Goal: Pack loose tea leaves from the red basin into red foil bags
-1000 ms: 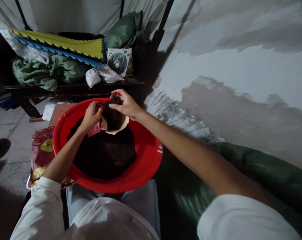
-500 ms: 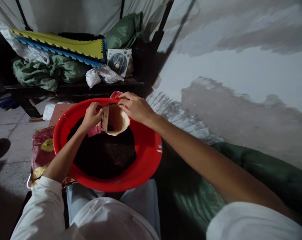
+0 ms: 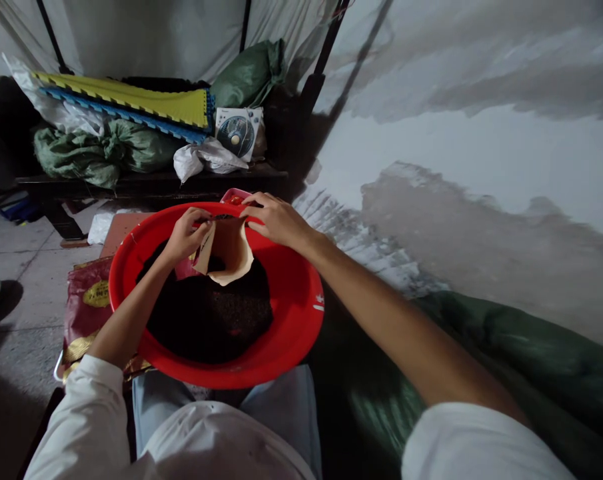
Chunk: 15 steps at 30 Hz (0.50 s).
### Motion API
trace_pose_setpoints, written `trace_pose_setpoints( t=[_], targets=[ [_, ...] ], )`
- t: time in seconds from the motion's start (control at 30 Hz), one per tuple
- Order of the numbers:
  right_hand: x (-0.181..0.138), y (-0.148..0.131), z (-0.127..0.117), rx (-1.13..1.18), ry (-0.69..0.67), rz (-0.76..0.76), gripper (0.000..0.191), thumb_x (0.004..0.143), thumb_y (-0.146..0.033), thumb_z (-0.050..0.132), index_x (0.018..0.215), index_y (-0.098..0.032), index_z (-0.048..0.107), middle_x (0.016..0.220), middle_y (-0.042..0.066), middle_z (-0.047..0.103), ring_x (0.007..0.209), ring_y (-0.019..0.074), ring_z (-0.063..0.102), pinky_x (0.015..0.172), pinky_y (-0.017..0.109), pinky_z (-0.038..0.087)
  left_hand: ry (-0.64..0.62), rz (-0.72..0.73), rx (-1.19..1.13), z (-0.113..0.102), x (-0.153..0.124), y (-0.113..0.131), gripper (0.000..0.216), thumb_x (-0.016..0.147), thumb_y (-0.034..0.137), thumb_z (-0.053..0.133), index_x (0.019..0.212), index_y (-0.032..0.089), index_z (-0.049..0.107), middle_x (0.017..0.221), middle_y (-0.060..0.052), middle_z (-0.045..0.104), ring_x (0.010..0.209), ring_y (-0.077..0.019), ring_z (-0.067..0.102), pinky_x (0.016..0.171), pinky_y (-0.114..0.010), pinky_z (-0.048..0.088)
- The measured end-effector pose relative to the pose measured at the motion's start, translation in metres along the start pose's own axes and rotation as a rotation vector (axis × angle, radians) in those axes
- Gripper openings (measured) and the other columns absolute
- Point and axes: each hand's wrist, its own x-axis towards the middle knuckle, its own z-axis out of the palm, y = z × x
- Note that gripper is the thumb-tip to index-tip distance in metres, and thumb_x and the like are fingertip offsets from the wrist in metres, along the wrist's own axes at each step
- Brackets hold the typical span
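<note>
A big red basin [image 3: 286, 313] rests on my lap, holding a heap of dark loose material [image 3: 211, 313]. Over its far side I hold a small tan paper pouch [image 3: 228, 250] with its mouth toward me. My left hand [image 3: 186, 233] pinches the pouch's left edge. My right hand [image 3: 274, 219] grips its top right edge, fingers closed on the paper. Some dark material shows inside the pouch.
A red and gold bag [image 3: 84, 303] lies on the floor left of the basin. Behind stands a dark low bench [image 3: 146, 180] with green sacks [image 3: 96, 150], yellow and blue foam mats [image 3: 131, 107], a white bag and a boxed item. A green sack [image 3: 506, 347] lies at my right by the wall.
One second ago my right hand was putting a clump of dark material into the pouch. Now the clump is down inside and both hands hold the pouch's rim.
</note>
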Motion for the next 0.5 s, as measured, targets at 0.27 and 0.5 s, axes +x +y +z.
trace_pose_setpoints(
  t=[0.27, 0.5],
  targets=[
    [-0.003, 0.003, 0.000, 0.229, 0.187, 0.045, 0.012, 0.098, -0.025, 0.059, 0.096, -0.024, 0.070, 0.124, 0.009, 0.067, 0.118, 0.0256, 0.065, 0.108, 0.047, 0.052, -0.083, 0.016, -0.069, -0.011, 0.000, 0.017, 0.030, 0.097, 0.046, 0.061, 0.099, 0.018, 0.072, 0.122, -0.012, 0.068, 0.119, -0.0240, 0.065, 0.098, -0.036, 0.055],
    [0.004, -0.017, -0.010, 0.393, 0.483, 0.138, 0.019, 0.103, -0.041, 0.054, 0.099, -0.026, 0.065, 0.106, 0.007, 0.069, 0.104, 0.0237, 0.066, 0.100, 0.041, 0.054, -0.051, -0.250, -0.286, -0.012, 0.004, -0.001, 0.057, 0.107, 0.059, 0.038, 0.108, 0.015, 0.075, 0.107, -0.014, 0.078, 0.099, -0.0246, 0.074, 0.093, -0.041, 0.061]
  ],
)
